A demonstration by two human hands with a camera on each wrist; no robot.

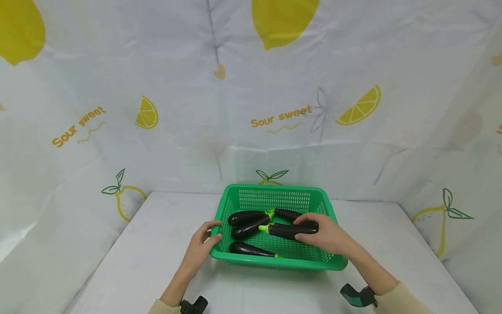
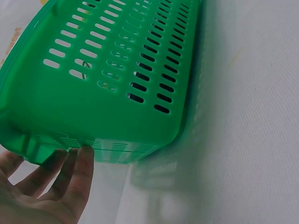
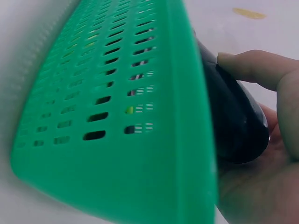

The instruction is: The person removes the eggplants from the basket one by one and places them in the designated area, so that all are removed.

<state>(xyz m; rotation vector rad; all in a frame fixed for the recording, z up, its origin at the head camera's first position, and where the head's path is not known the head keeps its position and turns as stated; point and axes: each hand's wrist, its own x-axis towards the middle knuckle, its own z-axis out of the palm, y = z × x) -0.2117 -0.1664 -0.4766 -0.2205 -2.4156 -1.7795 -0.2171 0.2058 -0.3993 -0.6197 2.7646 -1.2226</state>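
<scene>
A green plastic basket (image 1: 282, 261) with slotted walls holds several dark purple eggplants with green stems. My right hand (image 1: 327, 235) grips one eggplant (image 1: 288, 231) by its thick end, the thumb on its near side and the fingers on its far side. In the right wrist view that eggplant (image 3: 233, 112) rises above the basket rim, its lower part hidden by the wall. My left hand (image 1: 201, 247) holds the basket's left rim. In the left wrist view, the left hand's fingers (image 2: 79, 172) lie against the basket's end just under its rim.
Inside the basket, two eggplants (image 1: 246, 218) lie together on the left. Another eggplant (image 1: 251, 249) is along the near wall, and one eggplant (image 1: 288, 214) lies behind the held one. The white table (image 1: 157, 261) meets a lemon-print curtain (image 1: 188, 131) at the back.
</scene>
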